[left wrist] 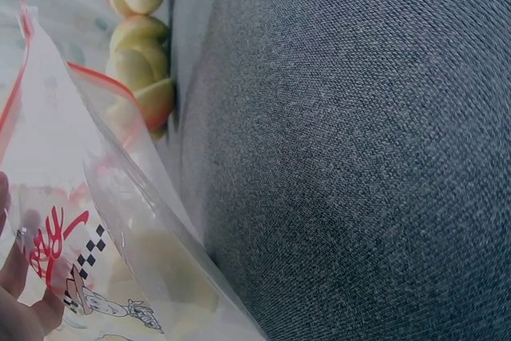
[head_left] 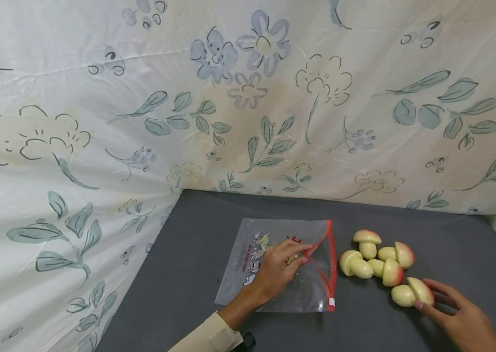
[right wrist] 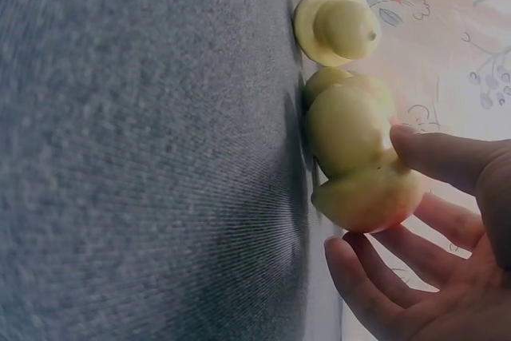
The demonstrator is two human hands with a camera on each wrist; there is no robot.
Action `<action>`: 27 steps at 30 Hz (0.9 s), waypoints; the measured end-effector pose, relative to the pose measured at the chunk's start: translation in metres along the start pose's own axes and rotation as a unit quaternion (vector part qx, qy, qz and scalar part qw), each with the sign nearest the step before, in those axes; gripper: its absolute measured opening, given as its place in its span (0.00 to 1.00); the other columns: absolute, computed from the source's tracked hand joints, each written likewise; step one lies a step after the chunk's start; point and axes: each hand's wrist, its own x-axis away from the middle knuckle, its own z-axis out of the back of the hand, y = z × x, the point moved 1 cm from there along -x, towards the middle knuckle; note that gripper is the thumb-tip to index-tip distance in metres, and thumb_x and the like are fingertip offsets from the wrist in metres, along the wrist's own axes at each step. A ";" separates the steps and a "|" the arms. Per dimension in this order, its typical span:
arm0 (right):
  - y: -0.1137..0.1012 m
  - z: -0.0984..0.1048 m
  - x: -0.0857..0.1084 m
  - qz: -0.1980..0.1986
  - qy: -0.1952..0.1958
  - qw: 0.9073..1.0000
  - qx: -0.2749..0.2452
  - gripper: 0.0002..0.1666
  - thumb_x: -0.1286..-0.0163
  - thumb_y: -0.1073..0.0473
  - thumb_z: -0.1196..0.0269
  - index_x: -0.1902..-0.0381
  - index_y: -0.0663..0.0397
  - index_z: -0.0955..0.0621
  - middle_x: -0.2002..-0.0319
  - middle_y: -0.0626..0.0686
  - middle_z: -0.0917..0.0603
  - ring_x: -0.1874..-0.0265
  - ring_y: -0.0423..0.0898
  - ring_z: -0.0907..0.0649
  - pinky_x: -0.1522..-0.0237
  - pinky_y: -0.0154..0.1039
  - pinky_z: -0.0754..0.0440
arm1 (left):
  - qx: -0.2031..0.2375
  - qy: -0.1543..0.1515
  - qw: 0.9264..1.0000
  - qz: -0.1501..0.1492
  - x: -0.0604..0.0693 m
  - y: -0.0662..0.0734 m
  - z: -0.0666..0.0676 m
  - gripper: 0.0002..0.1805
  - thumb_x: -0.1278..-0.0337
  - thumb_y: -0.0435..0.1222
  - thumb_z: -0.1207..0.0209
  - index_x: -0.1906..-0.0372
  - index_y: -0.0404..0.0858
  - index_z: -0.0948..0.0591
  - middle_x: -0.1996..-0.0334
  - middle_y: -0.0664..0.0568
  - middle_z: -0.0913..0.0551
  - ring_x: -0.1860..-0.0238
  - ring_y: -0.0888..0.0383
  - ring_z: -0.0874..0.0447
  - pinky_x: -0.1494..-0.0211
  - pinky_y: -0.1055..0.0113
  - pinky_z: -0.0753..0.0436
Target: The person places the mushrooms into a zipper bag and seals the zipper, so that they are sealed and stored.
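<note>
My left hand (head_left: 271, 271) pinches the upper layer of a clear zip bag (head_left: 302, 296) by its red-edged mouth, lifting it so the mouth gapes toward the right. Printed cartoon figures and red lettering mark the bag. In the left wrist view a pale shape shows blurrily through the plastic (left wrist: 172, 277); what it is cannot be told. Over at the right, my right hand (head_left: 467, 315) holds the red-tinged cap of the nearest toy mushroom (head_left: 420, 292) between thumb and fingers. This mushroom lies on its side, seemingly still on the table.
Several more pale yellow mushrooms with reddish caps (head_left: 392, 272) lie clustered between the bag and my right hand. A white slider (head_left: 331, 301) sits at the zip's near end. Flowered cloth (head_left: 248, 146) hangs behind and left of the dark grey table (head_left: 186, 244).
</note>
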 end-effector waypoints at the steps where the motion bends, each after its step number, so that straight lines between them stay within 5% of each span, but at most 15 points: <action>1: -0.002 0.001 0.001 -0.008 0.000 1.000 -0.001 0.52 0.31 0.34 0.28 0.26 0.66 0.30 0.31 0.78 0.29 0.40 0.79 0.23 0.56 0.63 0.20 | -0.002 0.001 1.000 -0.002 0.000 0.000 0.000 0.17 0.32 0.33 0.31 0.40 0.39 0.13 0.53 0.51 0.12 0.53 0.54 0.12 0.52 0.71 0.16; 8: -0.014 0.005 0.005 -0.048 0.005 0.999 -0.020 0.55 0.32 0.29 0.30 0.24 0.64 0.31 0.28 0.77 0.31 0.37 0.77 0.24 0.56 0.60 0.17 | -0.003 0.001 1.000 0.004 -0.001 0.001 0.001 0.17 0.31 0.33 0.32 0.40 0.39 0.13 0.52 0.51 0.12 0.51 0.58 0.13 0.51 0.71 0.16; 13: -0.020 0.008 0.007 -0.010 0.029 0.999 -0.035 0.53 0.32 0.30 0.30 0.24 0.61 0.28 0.29 0.74 0.27 0.46 0.69 0.17 0.66 0.50 0.13 | -0.008 0.004 1.000 0.002 -0.001 0.002 0.002 0.17 0.31 0.33 0.32 0.40 0.39 0.13 0.52 0.51 0.12 0.57 0.55 0.14 0.56 0.77 0.22; 15: -0.021 0.009 0.007 0.001 0.033 0.999 -0.041 0.52 0.32 0.31 0.30 0.24 0.59 0.28 0.29 0.73 0.27 0.55 0.47 0.12 0.68 0.45 0.13 | -0.012 0.007 1.000 -0.003 -0.002 0.002 0.002 0.17 0.31 0.32 0.32 0.40 0.39 0.13 0.52 0.51 0.12 0.59 0.57 0.16 0.59 0.80 0.26; 17: -0.022 0.009 0.007 0.003 0.033 0.998 -0.045 0.51 0.32 0.31 0.30 0.23 0.57 0.28 0.28 0.72 0.27 0.62 0.25 0.19 0.69 0.40 0.14 | -0.013 0.009 1.000 -0.006 -0.002 0.001 0.002 0.17 0.31 0.32 0.32 0.40 0.39 0.13 0.52 0.51 0.12 0.62 0.60 0.19 0.61 0.82 0.30; 19: -0.024 0.009 0.007 0.005 0.032 0.998 -0.052 0.52 0.31 0.31 0.30 0.23 0.57 0.29 0.28 0.72 0.27 0.65 0.14 0.28 0.69 0.40 0.14 | -0.013 0.010 1.000 -0.008 -0.001 0.000 0.002 0.17 0.31 0.32 0.32 0.40 0.39 0.13 0.52 0.52 0.12 0.63 0.63 0.22 0.62 0.83 0.32; 21: -0.029 0.009 0.008 0.005 0.032 0.998 -0.058 0.52 0.31 0.31 0.30 0.22 0.57 0.29 0.29 0.73 0.28 0.63 0.21 0.20 0.68 0.43 0.14 | -0.012 0.011 1.000 -0.010 -0.001 0.000 0.002 0.17 0.31 0.31 0.32 0.40 0.39 0.13 0.53 0.52 0.12 0.64 0.63 0.24 0.64 0.83 0.33; 23: -0.034 0.008 0.009 0.004 0.034 0.998 -0.061 0.51 0.30 0.32 0.31 0.22 0.59 0.30 0.29 0.75 0.28 0.55 0.43 0.11 0.66 0.49 0.13 | -0.010 0.013 1.000 -0.011 -0.001 -0.001 0.002 0.17 0.31 0.31 0.32 0.40 0.38 0.13 0.53 0.52 0.12 0.66 0.63 0.26 0.65 0.83 0.34; 25: -0.040 0.007 0.010 -0.003 0.031 0.997 -0.069 0.52 0.29 0.32 0.31 0.21 0.59 0.31 0.29 0.76 0.30 0.45 0.67 0.15 0.63 0.55 0.13 | -0.009 0.014 1.000 -0.012 -0.001 -0.001 0.002 0.17 0.32 0.31 0.32 0.40 0.39 0.13 0.53 0.52 0.12 0.66 0.63 0.25 0.65 0.83 0.34; 27: -0.047 0.006 0.011 -0.010 0.026 0.997 -0.076 0.52 0.28 0.33 0.32 0.21 0.60 0.32 0.28 0.77 0.31 0.39 0.77 0.22 0.61 0.58 0.13 | -0.009 0.015 1.000 -0.012 -0.001 -0.001 0.002 0.18 0.32 0.31 0.31 0.40 0.39 0.13 0.53 0.52 0.12 0.65 0.63 0.24 0.64 0.83 0.33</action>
